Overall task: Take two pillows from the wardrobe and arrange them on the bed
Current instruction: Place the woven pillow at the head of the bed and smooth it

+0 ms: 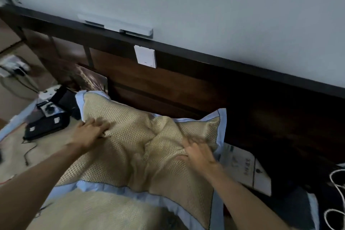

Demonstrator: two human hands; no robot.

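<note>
A pillow [141, 142] in a beige mesh cover with a light blue border lies on the bed [97, 213], its far edge against the dark wooden headboard [186, 87]. My left hand [91, 132] rests flat on the pillow's left side with its fingers spread. My right hand [197, 153], blurred by motion, presses on the pillow's right part near the blue border with its fingers apart. The cover is creased down the middle between my hands. Only this one pillow is clearly in view.
Black devices and cases [46, 123] with thin cables lie on the bed left of the pillow. A white printed box [244, 168] sits to the pillow's right, with a white cord [336, 183] beyond it. A white switch plate [145, 56] is fixed on the headboard.
</note>
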